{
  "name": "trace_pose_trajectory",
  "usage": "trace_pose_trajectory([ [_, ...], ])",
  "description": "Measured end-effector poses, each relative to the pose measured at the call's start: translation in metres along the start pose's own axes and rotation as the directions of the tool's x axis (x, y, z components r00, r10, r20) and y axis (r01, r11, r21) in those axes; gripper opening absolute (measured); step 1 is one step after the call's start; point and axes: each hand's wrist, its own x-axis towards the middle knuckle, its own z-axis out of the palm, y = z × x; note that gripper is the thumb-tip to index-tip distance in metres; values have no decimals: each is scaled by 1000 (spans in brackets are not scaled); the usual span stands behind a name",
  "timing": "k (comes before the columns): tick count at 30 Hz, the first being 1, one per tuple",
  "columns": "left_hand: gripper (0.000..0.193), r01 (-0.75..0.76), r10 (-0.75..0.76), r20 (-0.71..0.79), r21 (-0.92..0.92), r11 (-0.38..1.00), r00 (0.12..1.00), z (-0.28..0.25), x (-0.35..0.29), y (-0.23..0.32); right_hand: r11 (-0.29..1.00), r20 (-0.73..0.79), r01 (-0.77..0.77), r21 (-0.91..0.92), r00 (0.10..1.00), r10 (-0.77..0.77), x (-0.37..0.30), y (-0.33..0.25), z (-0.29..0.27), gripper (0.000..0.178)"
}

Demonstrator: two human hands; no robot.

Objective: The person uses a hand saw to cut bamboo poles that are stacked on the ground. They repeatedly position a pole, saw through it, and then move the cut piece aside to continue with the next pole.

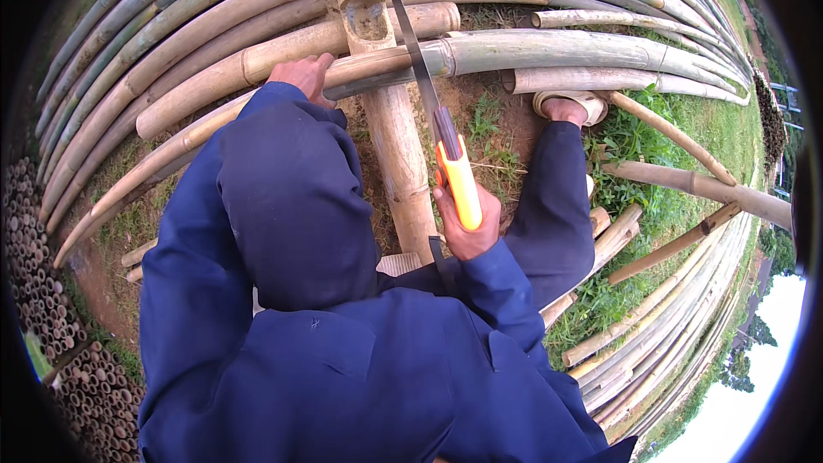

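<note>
— Where's the saw?
— The orange-handled hand saw (446, 141) is in your right hand (465, 225), grip wrapped tight round the handle; its grey blade runs up and away across the long horizontal bamboo pole (549, 50).

— And your other hand?
— Your left hand (302, 77) lies on that same pole, fingers curled over it, just left of the thick upright bamboo pole with a notched end (390, 111).

— What lies around?
— Stacked bamboo poles (171, 26) on grass (686, 120), your sandalled foot (567, 107) to the right.

Right hand (465, 227) gripping orange-handled saw (441, 133) over bamboo pole (396, 133)
</note>
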Motion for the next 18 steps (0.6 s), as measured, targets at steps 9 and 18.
trace_pose_trajectory([
  [9, 71, 20, -19, 27, -20, 1000, 999, 5, 0, 5, 984, 88, -144, -102, 984, 153, -15, 17, -14, 25],
  [18, 54, -107, 95, -377, -11, 994, 921, 26, -25, -23, 995, -46, 65, 73, 997, -62, 33, 31, 15, 17],
])
